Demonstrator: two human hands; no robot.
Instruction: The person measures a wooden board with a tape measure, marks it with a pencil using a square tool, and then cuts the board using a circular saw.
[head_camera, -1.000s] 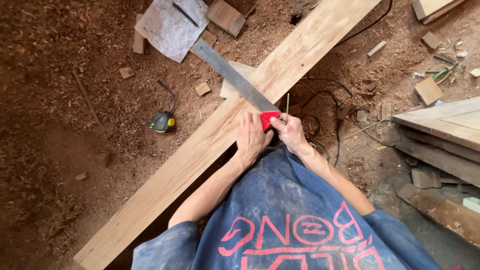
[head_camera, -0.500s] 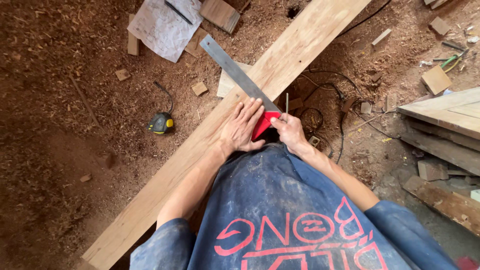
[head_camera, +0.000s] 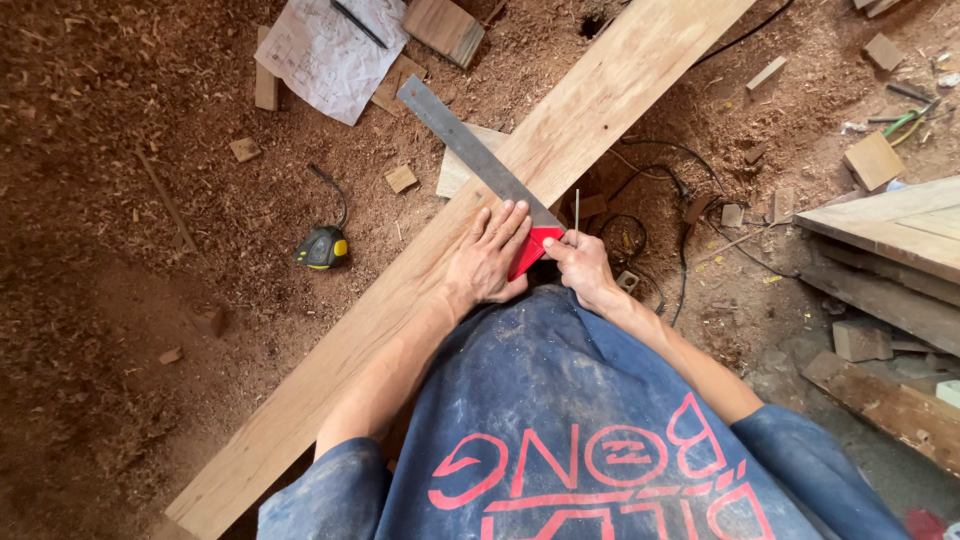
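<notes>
Across a long wooden plank (head_camera: 420, 290), which is running diagonally over a sawdust-covered floor (head_camera: 120, 300), a try square is lying with its steel blade (head_camera: 470, 152) reaching up and to the left, past the plank's far edge, and its red stock (head_camera: 530, 250) sitting against the near edge. The left hand (head_camera: 488, 258) is pressing flat on the plank, fingers spread and released, its fingertips touching the blade and its thumb side lying against the red stock. The right hand (head_camera: 580, 268) is sitting just beside the stock at the plank's near edge, its fingers pinching a thin pencil (head_camera: 577, 212) that is standing nearly upright with its lower end by the blade. Well apart to the left, a yellow and black tape measure (head_camera: 323, 247) is resting on the sawdust. Near the top, a sheet of paper (head_camera: 325, 55) is lying among wood offcuts (head_camera: 444, 28), and dark cables (head_camera: 655, 185) are curling on the ground to the right of the plank.
</notes>
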